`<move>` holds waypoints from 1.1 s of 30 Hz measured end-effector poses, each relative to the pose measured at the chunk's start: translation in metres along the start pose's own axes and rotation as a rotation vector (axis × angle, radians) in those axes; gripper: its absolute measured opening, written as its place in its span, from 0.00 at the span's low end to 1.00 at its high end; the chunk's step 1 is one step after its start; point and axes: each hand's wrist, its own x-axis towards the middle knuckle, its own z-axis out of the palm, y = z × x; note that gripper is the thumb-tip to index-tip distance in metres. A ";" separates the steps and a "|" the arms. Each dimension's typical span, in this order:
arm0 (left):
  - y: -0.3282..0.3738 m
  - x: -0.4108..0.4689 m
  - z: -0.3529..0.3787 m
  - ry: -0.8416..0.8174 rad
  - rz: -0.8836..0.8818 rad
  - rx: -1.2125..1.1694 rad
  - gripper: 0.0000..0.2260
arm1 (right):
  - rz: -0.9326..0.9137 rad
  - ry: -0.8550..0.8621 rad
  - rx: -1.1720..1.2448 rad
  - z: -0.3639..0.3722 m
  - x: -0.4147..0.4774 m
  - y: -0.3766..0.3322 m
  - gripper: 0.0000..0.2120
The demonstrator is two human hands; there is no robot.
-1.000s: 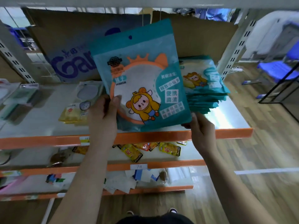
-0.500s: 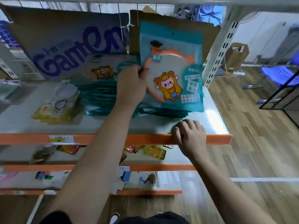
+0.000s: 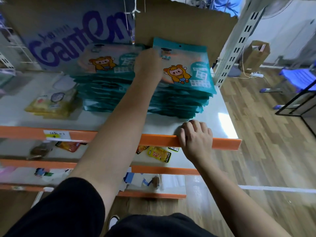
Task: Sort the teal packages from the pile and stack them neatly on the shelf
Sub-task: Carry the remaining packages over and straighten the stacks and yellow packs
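Two stacks of teal packages stand side by side on the upper shelf [image 3: 222,120], a left stack [image 3: 106,89] and a right stack [image 3: 179,105]. On top of the right stack lies a teal package [image 3: 188,71] printed with a cartoon child in a yellow hood. My left hand [image 3: 147,64] reaches over the stacks and holds this package at its upper left edge. My right hand [image 3: 196,135] grips the shelf's orange front edge, fingers curled on top and thumb on the lip.
Yellow packets [image 3: 51,106] lie left of the teal stacks. A printed box [image 3: 77,40] and a cardboard sheet [image 3: 179,23] stand behind them. A white perforated post [image 3: 239,45] bounds the shelf's right end. Snack packets [image 3: 159,153] lie on lower shelves. A blue chair [image 3: 299,77] stands at right.
My left hand carried the teal package from in front of me onto the right stack and laid it nearly flat. My right hand let go of it and moved to the orange shelf edge.
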 end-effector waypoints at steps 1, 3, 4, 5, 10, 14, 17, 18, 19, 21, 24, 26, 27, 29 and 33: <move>-0.001 0.000 0.001 0.012 -0.007 0.016 0.07 | 0.001 0.000 -0.001 0.000 0.000 0.000 0.16; -0.004 -0.001 0.001 0.029 -0.008 0.029 0.07 | 0.003 0.007 0.001 -0.001 0.000 0.000 0.16; -0.006 -0.002 0.002 0.034 -0.003 0.025 0.06 | 0.003 0.014 0.003 -0.001 0.000 -0.001 0.17; -0.008 -0.003 0.001 0.038 0.004 0.017 0.06 | 0.004 0.017 0.003 -0.001 0.000 -0.001 0.17; -0.023 -0.016 -0.006 0.120 0.134 -0.057 0.11 | 0.008 0.017 0.044 -0.001 0.001 -0.003 0.16; -0.047 -0.045 -0.014 0.208 0.285 -0.172 0.15 | -0.049 0.090 0.194 0.001 0.003 -0.012 0.06; -0.070 -0.075 -0.016 0.280 0.337 -0.220 0.14 | -0.173 0.042 0.308 0.005 0.006 -0.038 0.05; -0.081 -0.085 -0.017 0.305 0.345 -0.210 0.13 | -0.211 0.017 0.330 0.007 0.007 -0.052 0.05; -0.092 -0.096 -0.019 0.336 0.350 -0.194 0.12 | -0.242 -0.008 0.353 0.009 0.008 -0.066 0.06; -0.124 -0.116 -0.022 0.388 0.351 -0.147 0.10 | -0.285 -0.057 0.412 0.012 0.012 -0.096 0.06; -0.183 -0.144 -0.031 0.363 0.271 -0.046 0.09 | -0.377 -0.094 0.488 0.018 0.018 -0.144 0.07; -0.226 -0.160 -0.040 0.322 0.143 0.024 0.09 | -0.430 -0.117 0.512 0.022 0.020 -0.179 0.06; -0.246 -0.166 -0.045 0.289 0.067 0.045 0.09 | -0.451 -0.127 0.518 0.024 0.021 -0.197 0.05; -0.287 -0.178 -0.057 0.229 -0.053 0.057 0.12 | -0.488 -0.148 0.532 0.031 0.023 -0.235 0.05; -0.366 -0.194 -0.087 0.207 -0.159 0.105 0.13 | -0.533 -0.168 0.580 0.042 0.025 -0.315 0.06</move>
